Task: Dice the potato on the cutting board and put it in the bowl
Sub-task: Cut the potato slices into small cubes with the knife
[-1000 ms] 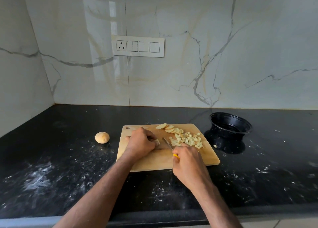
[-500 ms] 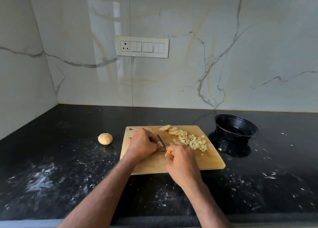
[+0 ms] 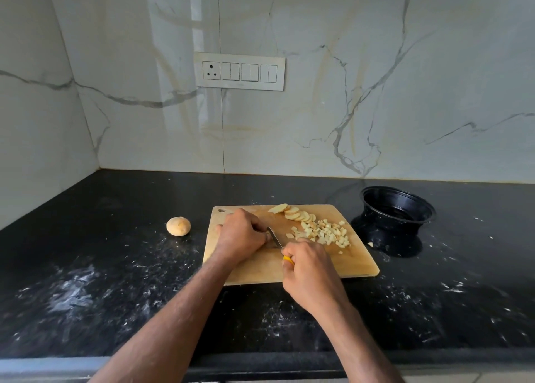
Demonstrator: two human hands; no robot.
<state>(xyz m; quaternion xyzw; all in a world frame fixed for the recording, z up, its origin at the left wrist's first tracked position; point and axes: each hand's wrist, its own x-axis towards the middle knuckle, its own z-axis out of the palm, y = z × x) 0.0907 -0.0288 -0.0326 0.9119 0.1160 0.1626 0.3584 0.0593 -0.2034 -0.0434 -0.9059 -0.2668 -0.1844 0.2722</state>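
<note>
A potato goes under the knife (image 3: 274, 237) on a wooden cutting board (image 3: 354, 259).

The left hand (image 3: 241, 235) curls over a piece hidden beneath its fingers; the right hand (image 3: 311, 269) grips the yellow-handled knife. Diced cubes (image 3: 327, 232) and uncut slices (image 3: 295, 214) share the board, suggesting the job is roughly half done. The black bowl (image 3: 398, 206) looks empty. A potato end (image 3: 178, 225) sits apart on the smeared black counter (image 3: 115, 281), below a marble wall (image 3: 376, 93).
</note>
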